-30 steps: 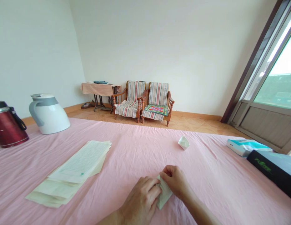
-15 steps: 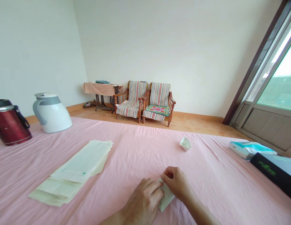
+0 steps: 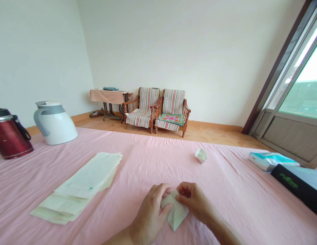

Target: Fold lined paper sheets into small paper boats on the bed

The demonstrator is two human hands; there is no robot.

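A small folded piece of pale green paper (image 3: 175, 213) is held just above the pink tablecloth (image 3: 224, 190) near the front edge. My left hand (image 3: 150, 212) pinches its left corner with thumb and fingers. My right hand (image 3: 195, 200) grips its upper right edge, fingers curled. A finished small folded paper shape (image 3: 201, 155) lies farther back on the cloth, right of centre. A stack of pale gridded paper sheets (image 3: 81, 183) lies to the left of my hands.
A white jug (image 3: 54, 122) and a dark red flask (image 3: 10, 137) stand at the far left. A teal and white box (image 3: 269, 160) and a black box (image 3: 298, 187) lie at the right edge. Two striped wooden chairs (image 3: 158, 110) stand by the far wall.
The folded paper was pressed flat under both hands; now it is lifted and opened between them, with more of it showing. My left hand has shifted down and left.
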